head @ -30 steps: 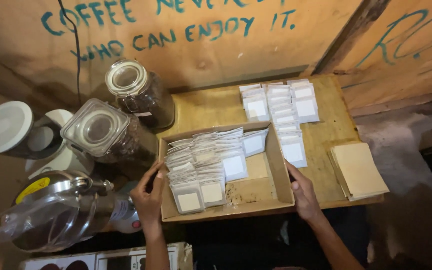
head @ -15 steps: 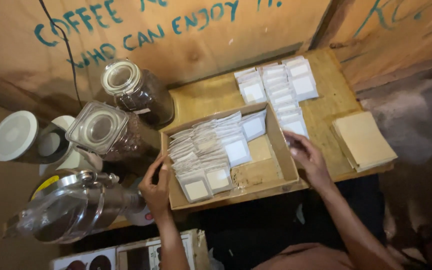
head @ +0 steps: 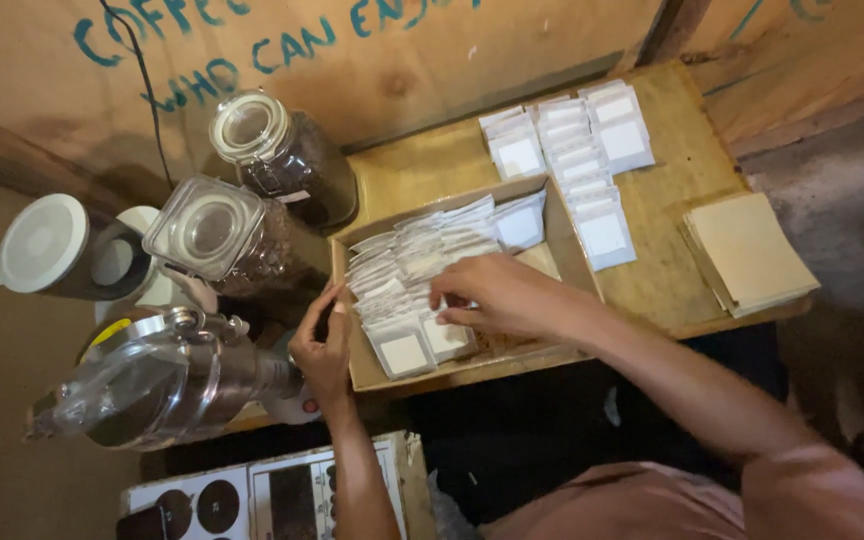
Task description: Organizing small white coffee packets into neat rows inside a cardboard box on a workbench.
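**Right hand now over the sachet row, left holding the box edge**

Since the earlier frames the right hand is crossing in from the box's right wall and is now sitting on top of the sachets; the left hand is staying at the left edge.

- White sachets are lying overlapped in a file inside the shallow cardboard box. The row's long axis is running diagonally, from the near-left corner up toward the far-right.
- Right hand is lying palm down across the near half of that row, fingers pointing left and curling onto the packets. Fingertips are touching them; whether any one is being pinched, I cannot tell.
- Left hand is resting against the box's left wall, fingers loosely together on the rim, clamped on nothing I can make out.
- Right hand is clearly the nearer one to the row; the sachets are running away from it up and to the right, and down-left toward the left hand.

Around it: more sachets are laid out in columns on the wooden table beyond the box, a stack of tan sheets is sitting well to the right, two lidded glass jars and a metal grinder to the left.
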